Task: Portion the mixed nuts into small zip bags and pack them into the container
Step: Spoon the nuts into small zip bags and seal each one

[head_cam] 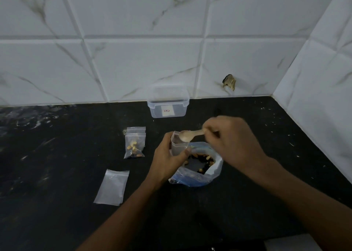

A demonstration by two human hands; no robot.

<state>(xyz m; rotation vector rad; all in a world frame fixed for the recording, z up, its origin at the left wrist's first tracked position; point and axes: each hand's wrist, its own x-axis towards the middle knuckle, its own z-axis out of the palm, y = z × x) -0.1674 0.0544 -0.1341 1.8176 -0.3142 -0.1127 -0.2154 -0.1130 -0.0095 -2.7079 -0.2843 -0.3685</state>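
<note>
My left hand [167,155] holds a small clear zip bag [178,146] upright with its mouth open. My right hand [230,138] grips a pale wooden spoon [188,135] whose bowl rests at the mouth of that bag. Just below sits a large open plastic bag of mixed nuts [200,167] on the black counter. Two filled small zip bags [134,144] lie to the left, one overlapping the other. A stack of empty zip bags [112,187] lies at the front left. The clear plastic container [167,103] stands open against the wall.
The black counter [57,155] meets white marbled wall tiles at the back and on the right, forming a corner. A chipped hole [229,81] marks the back wall. A pale object [291,243] shows at the bottom edge.
</note>
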